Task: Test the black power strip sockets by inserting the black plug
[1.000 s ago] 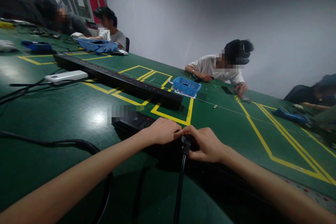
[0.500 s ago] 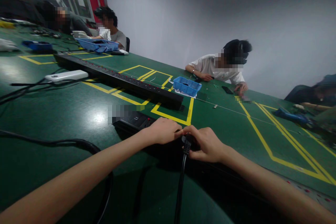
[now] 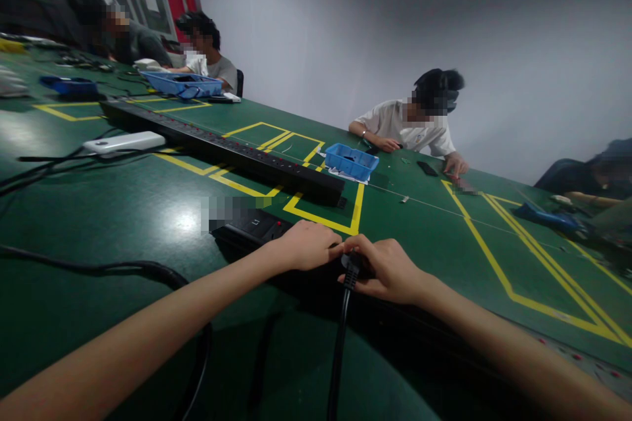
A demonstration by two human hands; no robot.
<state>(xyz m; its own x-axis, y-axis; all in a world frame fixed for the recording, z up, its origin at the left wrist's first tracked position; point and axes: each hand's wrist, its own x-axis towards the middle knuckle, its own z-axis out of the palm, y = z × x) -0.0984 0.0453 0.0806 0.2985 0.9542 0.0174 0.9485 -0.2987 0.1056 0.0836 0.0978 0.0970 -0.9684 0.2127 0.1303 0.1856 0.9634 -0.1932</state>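
A long black power strip [image 3: 251, 226] with red indicators lies across the green table in front of me. My left hand [image 3: 311, 245] is closed over it, the fingers curled down and mostly hidden. Beside it, my right hand [image 3: 392, 271] grips a black plug [image 3: 351, 266] with thumb and fingers. The plug sits against the strip; whether its pins are fully in a socket is hidden. From the plug a black power cord [image 3: 338, 342] runs down towards me. The fingertips of both hands nearly meet at the plug.
A second power strip [image 3: 222, 143] lies beyond, with a white device [image 3: 124, 143] and cables beside it. A thick black cable [image 3: 148, 268] curves at the left. Blue trays [image 3: 350, 161] and yellow tape outlines [image 3: 326, 222] mark the table. Several people sit around it.
Both my hands stay at the plug and strip, with only a slight shift of the right fingers. Across the table, a person's head has moved a little up and left.
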